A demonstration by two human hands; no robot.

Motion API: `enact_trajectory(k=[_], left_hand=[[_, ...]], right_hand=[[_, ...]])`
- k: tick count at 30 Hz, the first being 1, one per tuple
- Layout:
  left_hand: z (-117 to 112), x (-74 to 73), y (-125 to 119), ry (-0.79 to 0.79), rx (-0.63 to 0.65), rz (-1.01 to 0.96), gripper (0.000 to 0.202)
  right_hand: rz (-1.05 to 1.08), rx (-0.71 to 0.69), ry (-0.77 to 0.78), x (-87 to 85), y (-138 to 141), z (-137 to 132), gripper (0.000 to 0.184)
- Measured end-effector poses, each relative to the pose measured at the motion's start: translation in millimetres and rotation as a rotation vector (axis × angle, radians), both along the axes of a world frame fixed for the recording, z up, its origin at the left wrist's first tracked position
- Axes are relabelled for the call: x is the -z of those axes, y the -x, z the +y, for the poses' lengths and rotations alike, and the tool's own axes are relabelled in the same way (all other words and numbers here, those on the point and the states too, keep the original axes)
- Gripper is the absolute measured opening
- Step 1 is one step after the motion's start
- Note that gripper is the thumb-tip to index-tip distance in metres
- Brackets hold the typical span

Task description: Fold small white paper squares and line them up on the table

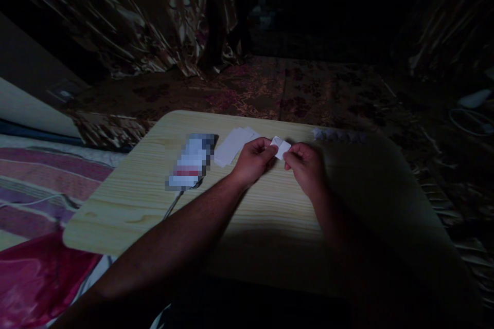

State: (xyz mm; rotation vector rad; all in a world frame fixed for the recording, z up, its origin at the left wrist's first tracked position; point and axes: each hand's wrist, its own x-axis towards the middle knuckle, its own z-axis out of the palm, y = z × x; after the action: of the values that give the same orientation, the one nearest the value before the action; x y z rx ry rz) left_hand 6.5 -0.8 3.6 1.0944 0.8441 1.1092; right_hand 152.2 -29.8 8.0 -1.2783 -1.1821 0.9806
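A small folded piece of white paper (281, 148) is pinched between my two hands, just above the wooden table (127, 200). My left hand (254, 158) grips its left side with thumb and fingers. At its right lower edge, my right hand (305, 164) is closed on it. Crease lines show on the paper's upper face. Behind my left hand lies a loose stack of white paper strips (232, 146). Several small folded paper pieces (339, 135) stand in a row near the table's far right edge, in dim light.
A blurred-out phone-like device (191, 162) with a cable (172, 205) lies left on the table. Striped bedding (34, 180) and a red cloth (42, 272) are at the left. Patterned fabric (262, 85) and curtains (173, 10) are beyond the table. Another white cable (471, 118) lies at far right.
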Motion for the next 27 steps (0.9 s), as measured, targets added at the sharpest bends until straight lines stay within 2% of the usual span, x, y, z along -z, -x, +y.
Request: enact_trajectory(k=[13,27], left_hand=[[0.7,4.7,0.5,-0.04,0.015,0.021,0.032],[0.7,3.5,1.8,-0.036,0.043,0.043,0.034]], right_hand=[[0.014,-0.038,-0.009,1.7,-1.1,0.9,0.017],[-0.021,-0.086,-0.041,2.4,-2.5,-1.0,0.013]])
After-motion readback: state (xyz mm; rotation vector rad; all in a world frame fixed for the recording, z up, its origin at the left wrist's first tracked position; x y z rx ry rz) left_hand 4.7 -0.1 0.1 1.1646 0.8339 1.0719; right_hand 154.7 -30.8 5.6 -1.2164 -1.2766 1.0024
